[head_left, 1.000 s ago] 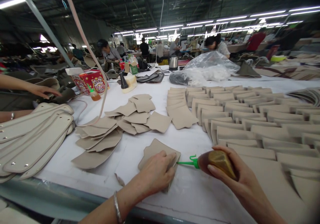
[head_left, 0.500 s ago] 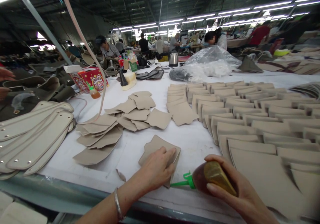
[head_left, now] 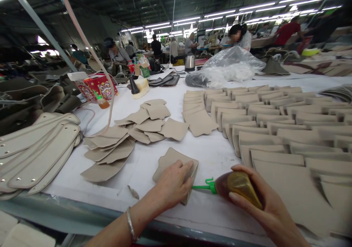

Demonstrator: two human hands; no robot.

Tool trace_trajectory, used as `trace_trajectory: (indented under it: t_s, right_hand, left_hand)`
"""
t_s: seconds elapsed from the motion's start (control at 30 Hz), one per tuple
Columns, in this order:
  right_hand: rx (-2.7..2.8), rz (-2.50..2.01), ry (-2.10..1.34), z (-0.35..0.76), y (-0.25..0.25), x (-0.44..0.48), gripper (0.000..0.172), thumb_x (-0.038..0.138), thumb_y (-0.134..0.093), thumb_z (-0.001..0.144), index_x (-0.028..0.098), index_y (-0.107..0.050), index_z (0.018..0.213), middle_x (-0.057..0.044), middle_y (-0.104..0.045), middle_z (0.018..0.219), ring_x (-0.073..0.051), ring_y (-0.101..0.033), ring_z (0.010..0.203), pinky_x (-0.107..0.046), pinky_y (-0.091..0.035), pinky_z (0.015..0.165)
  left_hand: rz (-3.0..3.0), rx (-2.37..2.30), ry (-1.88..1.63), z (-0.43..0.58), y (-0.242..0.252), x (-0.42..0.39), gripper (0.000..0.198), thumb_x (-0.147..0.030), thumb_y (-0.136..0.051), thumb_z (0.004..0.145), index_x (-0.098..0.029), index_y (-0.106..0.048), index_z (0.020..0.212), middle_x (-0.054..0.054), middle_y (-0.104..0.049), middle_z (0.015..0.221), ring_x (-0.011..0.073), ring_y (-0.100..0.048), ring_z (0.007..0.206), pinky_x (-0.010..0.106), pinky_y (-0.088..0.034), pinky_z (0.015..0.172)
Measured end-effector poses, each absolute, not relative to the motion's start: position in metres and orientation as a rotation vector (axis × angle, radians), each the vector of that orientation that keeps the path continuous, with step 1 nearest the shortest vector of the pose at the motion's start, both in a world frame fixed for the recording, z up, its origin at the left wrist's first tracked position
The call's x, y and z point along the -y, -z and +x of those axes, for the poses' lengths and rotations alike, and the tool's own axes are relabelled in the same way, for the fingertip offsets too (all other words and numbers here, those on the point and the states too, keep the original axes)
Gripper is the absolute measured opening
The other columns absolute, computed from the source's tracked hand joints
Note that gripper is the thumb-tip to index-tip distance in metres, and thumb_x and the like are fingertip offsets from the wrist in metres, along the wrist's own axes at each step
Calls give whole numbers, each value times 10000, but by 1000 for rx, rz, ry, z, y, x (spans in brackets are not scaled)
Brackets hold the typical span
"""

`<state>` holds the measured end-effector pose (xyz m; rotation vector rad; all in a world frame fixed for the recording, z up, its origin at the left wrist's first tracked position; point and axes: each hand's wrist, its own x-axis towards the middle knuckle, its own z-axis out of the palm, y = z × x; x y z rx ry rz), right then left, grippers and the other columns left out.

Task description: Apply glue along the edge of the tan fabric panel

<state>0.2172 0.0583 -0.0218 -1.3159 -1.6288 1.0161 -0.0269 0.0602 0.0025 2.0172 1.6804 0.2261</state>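
We log the green nozzle back up the right edge of the beige piece from its lower corner, likely a repeat pass, right hand grasping the bottle, left hand pressing the piece tableward, pinch unclear

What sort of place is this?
Probably a factory workshop, perhaps for leather-type goods: rows of beige pieces on a white-topped table, a green-nozzled bottle in the right hand, and several people further back under strip lights.
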Motion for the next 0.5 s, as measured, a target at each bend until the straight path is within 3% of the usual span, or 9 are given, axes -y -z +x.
trace_trajectory:
  t_s: [0.17,0.37,0.5]
  right_hand:
    - [1773,-1202,-1046,223,29,-64,457,501,-696,794,278,-563,1171,-20,-614,1147,-227,-619,982,-251,-483,864]
    - [1758,-1276,-782,233,30,-80,470,500,-685,824,286,-518,1207,-24,-624,1108,-214,-635,933,-252,-509,805]
    - [1842,-1204,-803,236,37,-79,449,492,-665,848,309,-508,1228,-14,-603,1162,-213,-623,979,-252,-496,857]
  left_hand:
    - [2014,-1668,-246,-27,-1,-61,513,-295,-384,894,-204,-477,1390,85,-572,1014,257,-580,941,342,-446,834]
    - [2008,-1665,-260,-28,-2,-62,489,-291,-377,897,-219,-501,1365,76,-575,1004,248,-580,933,329,-443,815]
    - [2001,-1659,-272,-28,-3,-62,488,-274,-379,888,-223,-510,1355,68,-576,986,238,-584,918,320,-441,807]
